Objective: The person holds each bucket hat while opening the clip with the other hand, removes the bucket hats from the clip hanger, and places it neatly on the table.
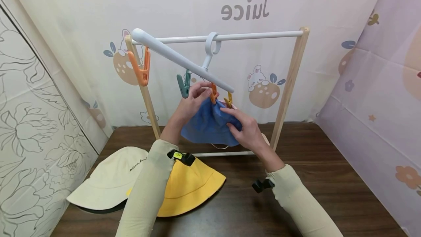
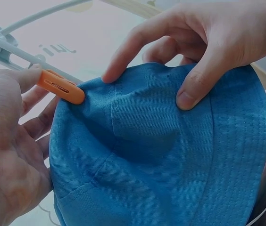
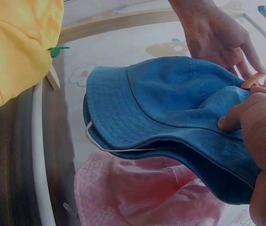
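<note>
The sleeves [image 1: 143,193] are cream, the wrist cameras [image 1: 188,159] black.

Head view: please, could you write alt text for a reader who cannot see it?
A left hand pinches an orange clothespin at the top of a blue bucket hat, which the right hand grips. A pale clip hanger hooks over a white bar; a cream hat and a yellow hat lie on the dark table.

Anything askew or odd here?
Yes: the hanger is askew, sloping down rightward in the head view. The blue hat is toward its low end, while the green clip and left orange clip hold nothing; uneven load may be why. Also, the "Juice" print reads mirrored.
</note>
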A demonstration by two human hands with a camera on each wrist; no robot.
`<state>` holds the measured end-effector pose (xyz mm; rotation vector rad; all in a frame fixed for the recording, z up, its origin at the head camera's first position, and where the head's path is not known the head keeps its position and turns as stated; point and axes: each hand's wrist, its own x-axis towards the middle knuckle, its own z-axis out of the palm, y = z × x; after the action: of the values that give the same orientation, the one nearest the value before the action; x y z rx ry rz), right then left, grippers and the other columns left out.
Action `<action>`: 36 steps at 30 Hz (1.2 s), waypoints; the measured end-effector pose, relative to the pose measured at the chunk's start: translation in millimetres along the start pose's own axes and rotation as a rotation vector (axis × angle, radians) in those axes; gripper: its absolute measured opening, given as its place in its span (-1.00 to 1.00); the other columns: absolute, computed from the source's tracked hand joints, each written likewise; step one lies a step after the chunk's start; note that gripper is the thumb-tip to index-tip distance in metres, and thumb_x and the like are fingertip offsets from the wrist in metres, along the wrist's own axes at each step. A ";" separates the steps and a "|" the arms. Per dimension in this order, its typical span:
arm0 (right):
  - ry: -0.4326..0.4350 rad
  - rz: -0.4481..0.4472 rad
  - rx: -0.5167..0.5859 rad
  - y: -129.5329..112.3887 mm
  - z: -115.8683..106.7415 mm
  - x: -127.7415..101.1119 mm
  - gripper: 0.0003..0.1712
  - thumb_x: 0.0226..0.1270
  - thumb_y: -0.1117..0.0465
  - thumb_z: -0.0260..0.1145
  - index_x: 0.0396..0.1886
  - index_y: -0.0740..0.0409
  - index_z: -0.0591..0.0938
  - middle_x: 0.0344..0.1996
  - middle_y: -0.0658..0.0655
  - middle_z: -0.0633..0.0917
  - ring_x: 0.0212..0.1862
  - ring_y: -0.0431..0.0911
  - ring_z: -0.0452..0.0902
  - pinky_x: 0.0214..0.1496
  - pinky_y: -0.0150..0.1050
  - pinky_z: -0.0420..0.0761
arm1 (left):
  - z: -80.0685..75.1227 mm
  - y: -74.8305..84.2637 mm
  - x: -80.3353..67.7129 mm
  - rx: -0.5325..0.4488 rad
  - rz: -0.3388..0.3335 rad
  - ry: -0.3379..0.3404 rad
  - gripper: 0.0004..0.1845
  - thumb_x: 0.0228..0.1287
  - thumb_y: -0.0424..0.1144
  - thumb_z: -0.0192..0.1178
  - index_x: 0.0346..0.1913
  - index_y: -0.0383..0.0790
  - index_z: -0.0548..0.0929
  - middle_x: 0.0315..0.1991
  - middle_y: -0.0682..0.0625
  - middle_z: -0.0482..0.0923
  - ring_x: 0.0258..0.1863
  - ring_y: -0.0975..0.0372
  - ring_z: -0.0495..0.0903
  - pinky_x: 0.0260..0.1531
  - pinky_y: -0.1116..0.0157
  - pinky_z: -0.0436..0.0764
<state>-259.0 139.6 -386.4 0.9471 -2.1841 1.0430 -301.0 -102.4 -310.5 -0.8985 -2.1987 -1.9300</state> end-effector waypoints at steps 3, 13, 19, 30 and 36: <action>-0.001 0.006 0.003 -0.4 -0.1 -0.2 -0.37 0.45 0.56 0.46 0.47 0.20 0.67 0.49 0.41 0.69 0.57 0.45 0.55 0.53 0.38 0.59 | -0.1 0.4 0.4 0.004 0.000 0.001 -0.58 0.83 -0.32 0.00 0.54 -0.40 0.51 0.37 -0.50 0.67 0.48 -0.27 0.66 0.79 -0.21 0.29; -0.003 0.016 -0.005 -1.0 -0.1 -0.3 -0.37 0.45 0.55 0.46 0.47 0.18 0.67 0.49 0.39 0.69 0.59 0.44 0.54 0.56 0.38 0.57 | -0.3 2.6 0.3 0.004 0.003 0.001 -0.58 0.83 -0.32 0.00 0.53 -0.41 0.52 0.35 -0.51 0.68 0.46 -0.27 0.67 0.78 -0.19 0.32; 0.004 0.009 0.001 -1.3 -0.1 -0.7 -0.37 0.45 0.56 0.46 0.47 0.19 0.68 0.48 0.40 0.70 0.59 0.46 0.53 0.56 0.39 0.57 | -0.1 2.2 -0.2 -0.008 -0.006 0.000 -0.58 0.83 -0.31 0.01 0.54 -0.39 0.51 0.36 -0.49 0.67 0.47 -0.26 0.67 0.79 -0.18 0.31; 0.023 0.004 -0.007 1.1 2.9 -2.1 -0.38 0.43 0.58 0.45 0.45 0.22 0.68 0.46 0.46 0.70 0.59 0.47 0.52 0.54 0.39 0.58 | 0.1 -1.8 1.3 0.001 -0.012 0.015 -0.58 0.82 -0.30 0.03 0.53 -0.36 0.53 0.38 -0.46 0.67 0.48 -0.24 0.67 0.78 -0.18 0.33; 0.032 -0.006 -0.005 1.8 4.1 -2.9 -0.37 0.41 0.60 0.46 0.44 0.23 0.69 0.45 0.49 0.69 0.58 0.47 0.53 0.52 0.39 0.58 | 0.4 -1.4 1.4 -0.007 -0.008 0.021 -0.59 0.82 -0.32 0.03 0.53 -0.38 0.53 0.38 -0.47 0.67 0.47 -0.26 0.68 0.77 -0.15 0.37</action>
<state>-259.3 138.1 -391.5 0.9280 -2.1554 1.0426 -302.7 -101.6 -311.2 -0.8675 -2.1882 -1.9425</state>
